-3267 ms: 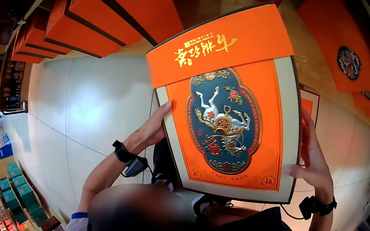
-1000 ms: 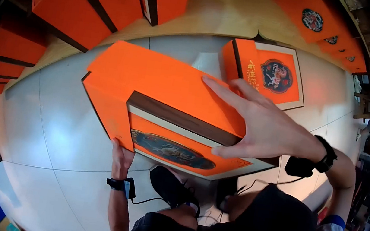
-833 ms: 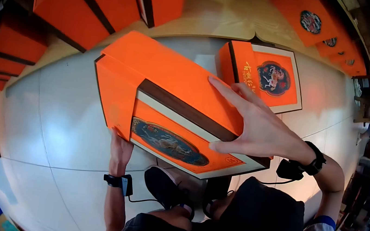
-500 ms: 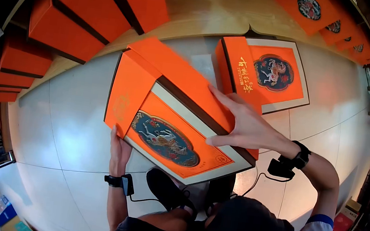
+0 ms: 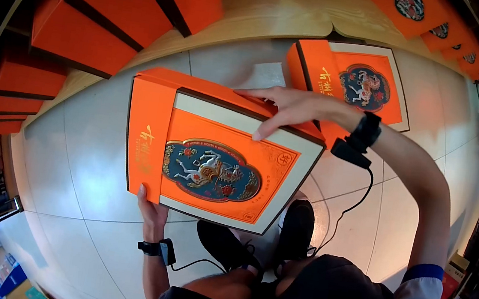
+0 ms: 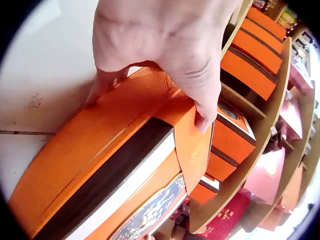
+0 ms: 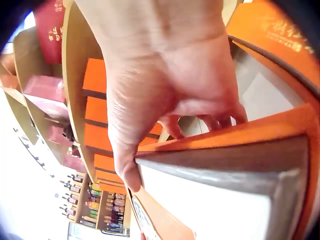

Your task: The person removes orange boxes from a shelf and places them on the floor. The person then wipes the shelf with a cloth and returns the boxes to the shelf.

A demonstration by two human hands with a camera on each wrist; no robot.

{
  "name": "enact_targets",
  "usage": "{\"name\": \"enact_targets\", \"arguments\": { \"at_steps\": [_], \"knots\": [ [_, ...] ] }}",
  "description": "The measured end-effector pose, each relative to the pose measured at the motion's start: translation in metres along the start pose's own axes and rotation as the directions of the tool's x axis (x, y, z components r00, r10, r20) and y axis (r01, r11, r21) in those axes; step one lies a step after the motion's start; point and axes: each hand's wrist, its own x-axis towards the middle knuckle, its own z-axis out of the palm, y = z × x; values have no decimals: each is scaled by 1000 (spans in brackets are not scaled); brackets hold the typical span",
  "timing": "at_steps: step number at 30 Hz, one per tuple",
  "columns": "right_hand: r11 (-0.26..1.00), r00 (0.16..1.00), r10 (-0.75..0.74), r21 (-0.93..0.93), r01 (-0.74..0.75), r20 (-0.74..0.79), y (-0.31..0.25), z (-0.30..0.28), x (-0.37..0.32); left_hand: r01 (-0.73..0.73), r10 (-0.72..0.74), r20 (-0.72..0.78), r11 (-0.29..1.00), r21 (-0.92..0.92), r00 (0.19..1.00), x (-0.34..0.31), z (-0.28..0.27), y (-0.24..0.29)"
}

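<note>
Both hands hold an orange gift box with a cream border, dark edges, gold characters on its band and a raised white horse on a blue medallion. In the head view my left hand grips its lower left corner, thumb on the front and other fingers hidden behind. My right hand grips the upper edge, thumb on the cream border and fingers over the orange side. The left wrist view shows the left hand spanning the box's end; in the right wrist view the right hand straddles its edge.
A matching box lies on the tiled floor just beyond the held one. A wooden shelf ledge curves across the back, bearing several orange boxes at left and more at right. My shoes stand below the held box.
The box has turned so its horse lies sideways, and its face has swung up toward the head camera. My right hand has moved from its side to the upper edge; both hands still hold it.
</note>
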Motion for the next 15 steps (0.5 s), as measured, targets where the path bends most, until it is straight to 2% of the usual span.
{"name": "enact_targets", "arguments": {
  "at_steps": [1,2,4,5,6,8,9,11,12,13,15],
  "knots": [
    [999,998,31,31,-33,54,-3,-3,9,-5,5,-5,1000,-3,1000,-2,1,-2],
    [999,998,41,-6,-40,42,1,-8,22,14,-14,-14,999,-31,1000,-5,3,-2],
    [979,985,172,-110,-172,-5,-9,-14,40,30,-31,-23,998,-60,999,-12,12,-4],
    [986,992,123,-111,-121,11,-13,-18,43,19,-21,-36,998,-56,999,-16,18,-6],
    [976,985,171,-135,-170,-3,-19,-20,50,9,-11,-51,999,-51,999,-19,23,-7],
    [987,987,148,-78,-143,65,-27,-27,61,-1,0,-27,999,-40,1000,-27,28,-10],
    [987,982,163,-14,-163,92,-28,-28,69,47,-47,-31,999,8,998,-34,37,-7],
    [986,981,168,-40,-165,98,-29,-37,76,141,-139,-39,988,55,990,-42,39,-3],
    [983,980,174,-68,-168,100,-32,-39,79,138,-136,-44,989,56,990,-46,35,-4],
    [970,981,189,-163,-182,30,-24,-41,90,176,-175,-36,984,36,984,-48,33,-5],
    [962,980,198,-198,-187,37,-20,-45,94,244,-245,-17,968,-54,969,-50,38,-3]
  ]
}}
